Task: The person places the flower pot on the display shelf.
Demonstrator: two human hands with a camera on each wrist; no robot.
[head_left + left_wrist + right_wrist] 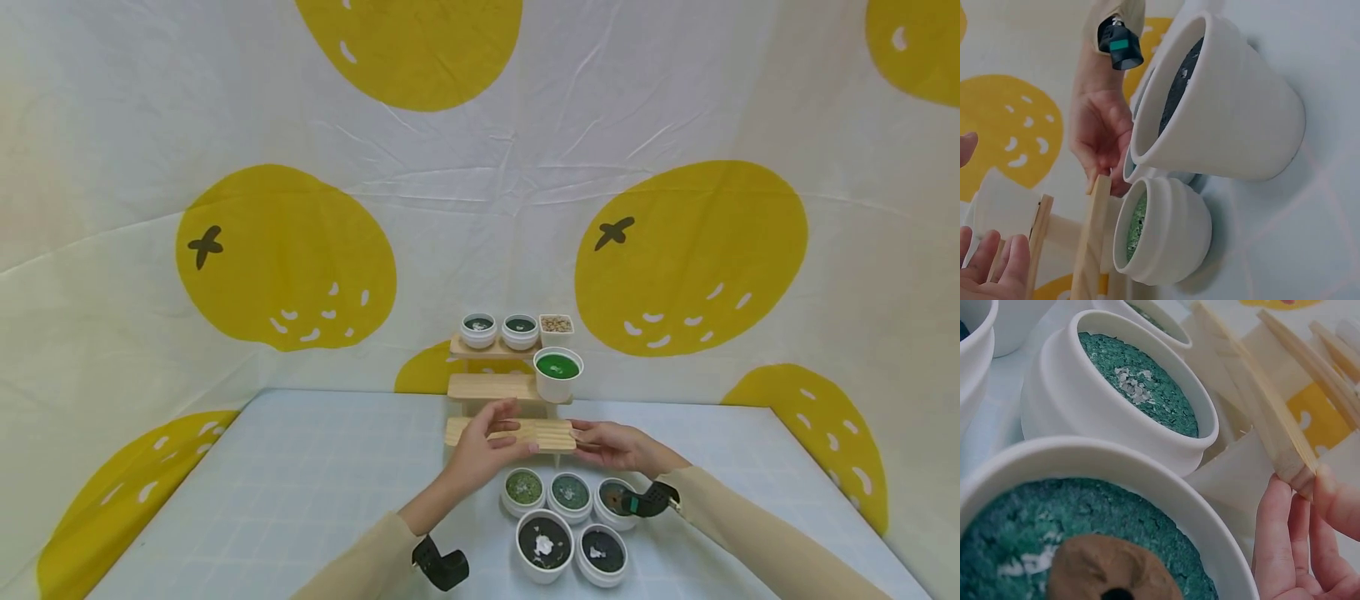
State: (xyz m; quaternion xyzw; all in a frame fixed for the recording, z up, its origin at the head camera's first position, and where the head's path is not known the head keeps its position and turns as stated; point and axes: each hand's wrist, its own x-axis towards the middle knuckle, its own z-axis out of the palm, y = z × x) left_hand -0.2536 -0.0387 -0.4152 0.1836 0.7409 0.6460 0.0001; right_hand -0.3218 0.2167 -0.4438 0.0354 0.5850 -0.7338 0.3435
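Note:
A light wooden tiered stand stands at the back of the table. My right hand pinches the right end of its lowest board, thumb above and fingers beneath, as the right wrist view shows at the board's corner. My left hand is in front of that board's left half with its fingers loosely extended and apart. Nothing is between those fingers in the left wrist view. On the middle board, at the right, sits a white cup with a bright green top.
The top board bears two small white pots and a square white pot of beige bits. Several white pots, including a green-filled one and a larger dark-filled one, stand before the stand, close below both forearms. A patterned cloth hangs behind.

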